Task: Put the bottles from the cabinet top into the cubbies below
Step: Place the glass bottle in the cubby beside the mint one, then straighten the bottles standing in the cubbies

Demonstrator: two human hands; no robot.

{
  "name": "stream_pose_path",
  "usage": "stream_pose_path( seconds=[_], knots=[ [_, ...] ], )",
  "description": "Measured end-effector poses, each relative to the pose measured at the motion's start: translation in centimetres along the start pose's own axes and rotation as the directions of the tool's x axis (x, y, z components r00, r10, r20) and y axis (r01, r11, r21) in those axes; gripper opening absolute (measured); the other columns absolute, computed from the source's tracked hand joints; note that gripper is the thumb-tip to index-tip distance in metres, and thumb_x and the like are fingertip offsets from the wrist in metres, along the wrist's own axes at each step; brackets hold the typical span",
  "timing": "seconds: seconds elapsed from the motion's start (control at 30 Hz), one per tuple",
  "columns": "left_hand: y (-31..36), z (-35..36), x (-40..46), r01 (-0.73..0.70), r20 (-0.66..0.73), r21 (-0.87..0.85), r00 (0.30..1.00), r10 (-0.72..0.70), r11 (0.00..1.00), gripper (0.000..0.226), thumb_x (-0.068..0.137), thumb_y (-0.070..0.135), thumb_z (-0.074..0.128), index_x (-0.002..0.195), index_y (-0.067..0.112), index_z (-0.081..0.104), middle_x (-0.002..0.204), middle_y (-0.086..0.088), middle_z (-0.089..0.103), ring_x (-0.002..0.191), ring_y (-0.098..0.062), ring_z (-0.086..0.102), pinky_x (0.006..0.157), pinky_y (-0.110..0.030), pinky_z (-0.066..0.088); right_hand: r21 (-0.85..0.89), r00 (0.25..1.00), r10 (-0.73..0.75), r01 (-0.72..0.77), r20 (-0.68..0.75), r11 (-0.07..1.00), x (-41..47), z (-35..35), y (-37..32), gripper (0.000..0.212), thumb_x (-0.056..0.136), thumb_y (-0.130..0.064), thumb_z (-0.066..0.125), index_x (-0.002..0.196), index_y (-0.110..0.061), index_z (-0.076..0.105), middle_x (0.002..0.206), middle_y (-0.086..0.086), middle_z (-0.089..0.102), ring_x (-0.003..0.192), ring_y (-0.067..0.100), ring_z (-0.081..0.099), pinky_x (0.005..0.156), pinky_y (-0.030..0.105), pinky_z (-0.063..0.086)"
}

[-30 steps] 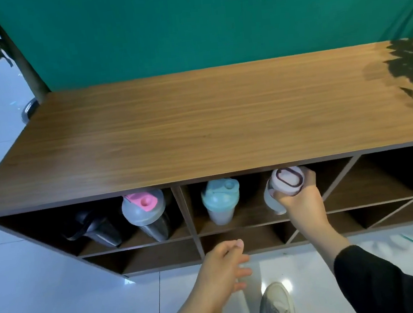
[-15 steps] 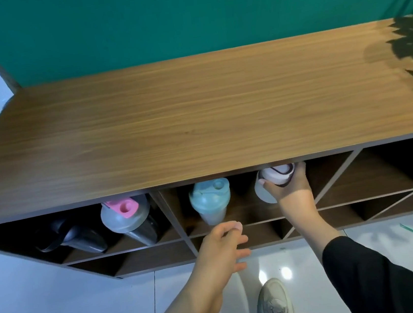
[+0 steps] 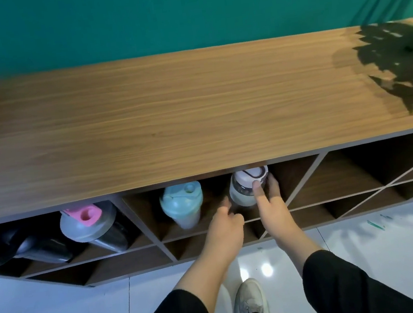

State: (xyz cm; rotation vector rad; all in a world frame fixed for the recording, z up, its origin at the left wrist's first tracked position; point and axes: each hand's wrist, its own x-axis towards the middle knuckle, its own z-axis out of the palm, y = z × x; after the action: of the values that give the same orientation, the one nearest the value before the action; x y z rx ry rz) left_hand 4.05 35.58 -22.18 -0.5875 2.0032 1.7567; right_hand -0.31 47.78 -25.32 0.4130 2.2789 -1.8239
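A white-lidded clear bottle [image 3: 245, 188] stands in the upper middle cubby, and my right hand [image 3: 269, 200] grips it around the lid and side. My left hand [image 3: 224, 221] reaches into the same cubby beside the bottle's lower left, fingers curled, touching or nearly touching it. A teal shaker bottle [image 3: 182, 205] stands to the left in that cubby. In the left cubby lean a grey shaker with a pink cap [image 3: 89, 221] and a black bottle [image 3: 27, 246]. The wooden cabinet top [image 3: 169, 114] carries no bottles.
Diagonal-divided cubbies [image 3: 357, 177] lie to the right, and a lower row of cubbies [image 3: 125, 263] runs beneath. A plant's shadow [image 3: 400, 62] falls on the top's right end. A green backdrop [image 3: 184, 12] hangs behind. My white shoe [image 3: 250, 303] rests on the glossy floor.
My left hand rose from below the cabinet into the middle cubby beside the white-lidded bottle. My right hand stayed on the bottle, which now sits deeper under the top.
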Motion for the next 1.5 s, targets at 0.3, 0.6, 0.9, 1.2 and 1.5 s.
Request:
stream_pose_path(
  seconds=[0.3, 0.6, 0.9, 1.2, 1.5],
  knots=[
    [0.0, 1.3, 2.4, -0.09, 0.025, 0.011, 0.996, 0.089, 0.996, 0.081, 0.097, 0.003, 0.045, 0.162, 0.04, 0.013, 0.129, 0.018, 0.051, 0.086, 0.015, 0.048, 0.069, -0.008, 0.037, 0.064, 0.993, 0.044, -0.037, -0.113, 0.997, -1.1, 1.4, -0.1, 0.056, 0.105, -0.051, 0.026, 0.152, -0.022, 0.036, 0.141, 0.003, 0.052, 0.13, 0.022, 0.048, 0.095, 0.029, 0.035],
    [0.1, 1.3, 2.6, -0.044, 0.002, -0.01, 0.999, 0.044, 0.999, 0.08, 0.093, 0.009, 0.047, 0.161, 0.041, 0.019, 0.142, 0.016, 0.05, 0.124, -0.01, 0.048, 0.104, -0.029, 0.039, 0.073, 0.985, 0.134, -0.126, -0.11, 0.989, -1.1, 1.4, 0.5, 0.06, 0.104, -0.054, 0.022, 0.15, -0.021, 0.043, 0.145, 0.004, 0.054, 0.136, 0.026, 0.046, 0.098, 0.029, 0.032],
    [-0.7, 1.5, 1.6, 0.125, -0.064, -0.141, 0.989, -0.135, 0.982, 0.065, 0.096, 0.01, 0.047, 0.158, 0.023, 0.032, 0.146, 0.001, 0.051, 0.131, -0.024, 0.051, 0.114, -0.041, 0.041, 0.057, 0.924, 0.362, -0.357, -0.124, 0.932, -2.5, 1.3, 0.3, 0.058, 0.106, -0.048, 0.028, 0.144, -0.01, 0.047, 0.136, 0.014, 0.058, 0.124, 0.033, 0.054, 0.101, 0.042, 0.041],
    [-4.4, -2.9, -1.2, 0.076, -0.379, -0.424, 0.89, -0.253, 0.903, 0.036, 0.1, 0.01, 0.046, 0.133, 0.024, 0.046, 0.111, -0.003, 0.065, 0.103, -0.021, 0.064, 0.102, -0.05, 0.052, -0.124, 0.96, 0.229, -0.211, 0.163, 0.97, -3.5, 5.2, 0.0, 0.032, 0.104, -0.033, 0.042, 0.127, -0.024, 0.063, 0.125, 0.0, 0.067, 0.118, 0.02, 0.061, 0.107, 0.047, 0.046],
    [-3.6, -6.6, -1.1, -0.046, -0.302, -0.249, 0.953, -0.032, 0.967, 0.071, 0.096, -0.001, 0.046, 0.158, 0.029, 0.031, 0.143, 0.002, 0.057, 0.127, -0.016, 0.054, 0.106, -0.029, 0.04, 0.165, 0.96, 0.171, -0.21, 0.223, 0.964, 1.0, 11.0, 2.5, 0.071, 0.071, -0.083, 0.045, 0.127, -0.041, 0.06, 0.145, -0.005, 0.057, 0.138, 0.016, 0.048, 0.119, 0.045, 0.033]
  ],
)
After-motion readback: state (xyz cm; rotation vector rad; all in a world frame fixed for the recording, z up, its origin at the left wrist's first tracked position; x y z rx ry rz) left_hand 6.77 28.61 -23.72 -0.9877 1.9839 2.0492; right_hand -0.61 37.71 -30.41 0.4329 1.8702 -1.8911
